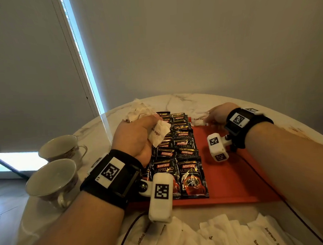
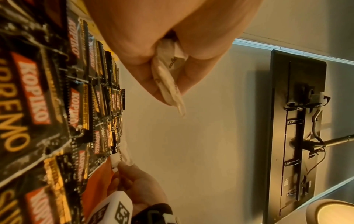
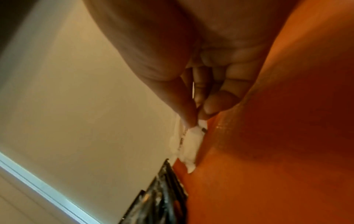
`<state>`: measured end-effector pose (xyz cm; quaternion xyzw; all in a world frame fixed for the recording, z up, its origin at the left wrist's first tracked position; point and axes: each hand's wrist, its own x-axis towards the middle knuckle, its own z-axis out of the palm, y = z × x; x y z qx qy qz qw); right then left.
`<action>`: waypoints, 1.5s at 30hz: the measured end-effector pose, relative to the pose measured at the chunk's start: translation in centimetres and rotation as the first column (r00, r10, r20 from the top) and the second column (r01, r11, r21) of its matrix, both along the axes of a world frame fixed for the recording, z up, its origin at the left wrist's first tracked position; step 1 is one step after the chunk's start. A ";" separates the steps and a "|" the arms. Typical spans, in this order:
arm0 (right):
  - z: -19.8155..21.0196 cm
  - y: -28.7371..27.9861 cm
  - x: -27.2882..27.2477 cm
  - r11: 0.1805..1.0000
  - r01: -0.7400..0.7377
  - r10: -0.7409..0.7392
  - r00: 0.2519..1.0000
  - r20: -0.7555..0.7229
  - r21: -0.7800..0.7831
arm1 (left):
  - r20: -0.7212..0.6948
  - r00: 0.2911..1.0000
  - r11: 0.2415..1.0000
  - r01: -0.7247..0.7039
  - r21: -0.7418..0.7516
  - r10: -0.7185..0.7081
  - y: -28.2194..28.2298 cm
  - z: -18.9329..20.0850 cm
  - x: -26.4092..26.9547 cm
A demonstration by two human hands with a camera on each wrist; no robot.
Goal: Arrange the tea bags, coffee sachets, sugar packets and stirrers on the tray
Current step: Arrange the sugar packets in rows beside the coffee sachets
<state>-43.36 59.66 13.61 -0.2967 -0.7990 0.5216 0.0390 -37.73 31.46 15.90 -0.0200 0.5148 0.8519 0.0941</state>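
An orange-red tray (image 1: 233, 182) lies on the marble table with two rows of black Kopiko coffee sachets (image 1: 184, 151) down its left side. My left hand (image 1: 139, 134) hovers over those rows and grips a bunch of white brown-sugar packets (image 1: 158, 133), seen pinched between thumb and fingers in the left wrist view (image 2: 168, 81). My right hand (image 1: 215, 115) is at the tray's far edge, its thumb and fingers pinching a white sugar packet (image 1: 199, 119) that touches the tray there (image 3: 191, 141).
A heap of white sugar packets (image 1: 237, 232) lies at the table's near edge. Crumpled white paper (image 1: 139, 110) sits beyond the tray. Two teacups (image 1: 53, 182) stand at the left. A black cable (image 1: 272, 187) crosses the tray's right side.
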 end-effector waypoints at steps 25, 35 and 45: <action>1.1 -4.3 1.6 0.991 -0.088 0.095 0.994 0.063 -0.097 | 0.056 0.998 0.998 0.021 0.064 -0.024 -0.1 0.1 0.6; 1.3 -3.7 2.7 0.945 -0.099 0.103 0.995 -0.002 -0.312 | 0.084 0.996 0.997 -0.002 0.083 -0.005 0.1 -0.2 0.7; 6.4 -9.0 10.1 0.818 -0.525 0.506 0.851 -0.140 -0.235 | -0.050 0.998 0.993 -0.017 0.117 0.023 1.1 0.0 1.5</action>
